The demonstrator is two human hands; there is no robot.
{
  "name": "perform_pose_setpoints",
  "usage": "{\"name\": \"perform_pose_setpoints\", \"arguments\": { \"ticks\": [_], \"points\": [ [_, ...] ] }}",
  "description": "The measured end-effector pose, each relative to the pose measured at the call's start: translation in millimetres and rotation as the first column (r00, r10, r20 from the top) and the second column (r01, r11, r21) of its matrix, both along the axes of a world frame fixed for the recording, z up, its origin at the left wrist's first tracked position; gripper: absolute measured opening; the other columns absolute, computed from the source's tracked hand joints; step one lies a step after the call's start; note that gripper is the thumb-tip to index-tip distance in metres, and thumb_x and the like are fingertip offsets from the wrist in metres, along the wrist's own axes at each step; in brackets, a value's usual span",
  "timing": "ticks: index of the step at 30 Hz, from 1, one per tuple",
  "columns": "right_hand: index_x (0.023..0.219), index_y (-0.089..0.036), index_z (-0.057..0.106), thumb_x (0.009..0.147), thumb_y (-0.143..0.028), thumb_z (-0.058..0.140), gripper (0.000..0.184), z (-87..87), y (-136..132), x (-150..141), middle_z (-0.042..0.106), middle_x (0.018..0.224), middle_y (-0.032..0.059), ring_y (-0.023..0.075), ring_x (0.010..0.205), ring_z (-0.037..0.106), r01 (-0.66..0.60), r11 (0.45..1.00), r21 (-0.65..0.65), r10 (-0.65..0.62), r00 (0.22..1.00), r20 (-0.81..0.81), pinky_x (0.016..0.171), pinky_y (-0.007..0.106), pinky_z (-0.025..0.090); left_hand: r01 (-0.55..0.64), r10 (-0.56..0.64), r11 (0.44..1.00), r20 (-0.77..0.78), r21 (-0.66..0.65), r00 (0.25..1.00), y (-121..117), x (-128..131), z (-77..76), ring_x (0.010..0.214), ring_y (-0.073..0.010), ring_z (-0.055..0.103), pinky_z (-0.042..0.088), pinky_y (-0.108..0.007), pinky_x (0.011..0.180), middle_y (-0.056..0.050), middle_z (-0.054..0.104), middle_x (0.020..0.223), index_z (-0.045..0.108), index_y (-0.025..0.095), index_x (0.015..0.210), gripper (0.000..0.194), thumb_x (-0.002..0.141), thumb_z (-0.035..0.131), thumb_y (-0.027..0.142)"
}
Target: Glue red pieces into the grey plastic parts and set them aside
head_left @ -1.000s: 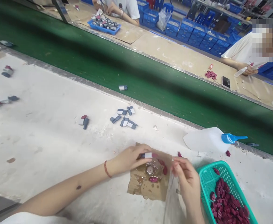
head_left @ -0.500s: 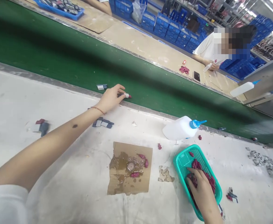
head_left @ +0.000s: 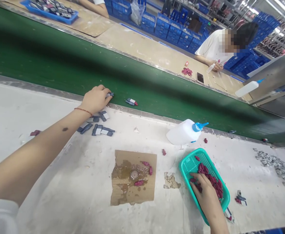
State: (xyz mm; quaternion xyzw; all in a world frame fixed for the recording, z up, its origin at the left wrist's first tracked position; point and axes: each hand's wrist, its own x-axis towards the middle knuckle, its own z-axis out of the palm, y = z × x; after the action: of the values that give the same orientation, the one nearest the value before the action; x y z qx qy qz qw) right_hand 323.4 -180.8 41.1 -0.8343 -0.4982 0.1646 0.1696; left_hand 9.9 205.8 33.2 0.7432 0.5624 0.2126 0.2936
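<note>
My left hand (head_left: 97, 99) reaches onto the green belt. Its fingers are closed on a small dark-grey and white plastic piece (head_left: 110, 94), mostly hidden by them. To its right on the belt lies a grey-white piece with a red end (head_left: 132, 102). Several grey-white pieces (head_left: 103, 130) lie on the table below my left wrist. My right hand (head_left: 204, 188) rests in a green mesh basket (head_left: 185, 165), thumb and fingers apart, touching dark-red small pieces (head_left: 213, 180). Its fingertips are partly hidden among them.
A white bottle with a blue nozzle (head_left: 184, 131) lies tilted above the basket. Wet cardboard (head_left: 147, 191) carries a round disc (head_left: 134, 175) and red pieces. Grey-white bits (head_left: 276, 164) are heaped at right. Across the belt, a person (head_left: 213, 45) works near a phone (head_left: 200, 77).
My left hand has let go of the red-ended piece on the belt and moved left to a grey-white one. My right hand stays in the basket. The view has shifted slightly.
</note>
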Motion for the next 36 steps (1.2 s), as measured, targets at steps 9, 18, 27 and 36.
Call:
{"name": "perform_pose_setpoints", "arguments": {
  "ticks": [9, 18, 27, 36],
  "points": [
    [0.09, -0.021, 0.076, 0.072, -0.051, 0.076, 0.035, 12.2, 16, -17, 0.075, 0.076, 0.0073, 0.0229, 0.068, 0.069, 0.414, 0.883, 0.223, -0.235, 0.799, -0.554, 0.063, 0.033, 0.057, -0.075, 0.236, 0.921, 0.395, -0.382, 0.888, -54, 4, 9.9, 0.076, -0.0167, 0.067, 0.055, -0.036, 0.085, -0.005, 0.064, 0.078, 0.053, 0.015, 0.089, 0.012, 0.093, 0.047, 0.025],
    [0.067, -0.02, 0.071, 0.066, -0.048, 0.083, 0.03, 1.3, 68, -71, 0.068, 0.056, 0.0026, 0.0161, 0.047, 0.06, 0.339, 0.916, 0.213, -0.039, 0.606, -0.794, 0.045, 0.028, 0.05, 0.367, 0.167, 0.714, 0.653, -0.597, 0.739, -156, -8, -2.8, 0.076, -0.0208, 0.07, 0.056, -0.032, 0.067, -0.004, 0.072, 0.082, 0.06, 0.018, 0.099, 0.044, 0.069, 0.08, 0.045],
    [0.084, -0.023, 0.071, 0.089, -0.027, 0.063, 0.01, -9.5, 97, -117, 0.074, 0.08, 0.0057, 0.0214, 0.075, 0.069, -0.324, 0.906, 0.271, 0.422, 0.73, -0.538, 0.068, 0.032, 0.054, 0.427, 0.294, 0.644, 0.721, -0.634, 0.628, -188, -12, -25.3, 0.082, -0.0186, 0.069, 0.053, -0.029, 0.071, -0.004, 0.068, 0.094, 0.056, 0.02, 0.108, 0.046, 0.072, 0.08, 0.038],
    [0.089, -0.024, 0.065, 0.098, -0.021, 0.047, 0.02, -24.7, 107, -128, 0.065, 0.074, 0.0042, 0.0205, 0.07, 0.062, -0.596, 0.745, 0.301, 0.666, 0.69, -0.282, 0.063, 0.031, 0.049, 0.455, 0.309, 0.666, 0.774, -0.591, 0.553, -191, -14, -29.3, 0.078, -0.016, 0.066, 0.051, -0.027, 0.066, -0.002, 0.066, 0.089, 0.059, 0.02, 0.115, 0.045, 0.076, 0.077, 0.034]
  ]
}}
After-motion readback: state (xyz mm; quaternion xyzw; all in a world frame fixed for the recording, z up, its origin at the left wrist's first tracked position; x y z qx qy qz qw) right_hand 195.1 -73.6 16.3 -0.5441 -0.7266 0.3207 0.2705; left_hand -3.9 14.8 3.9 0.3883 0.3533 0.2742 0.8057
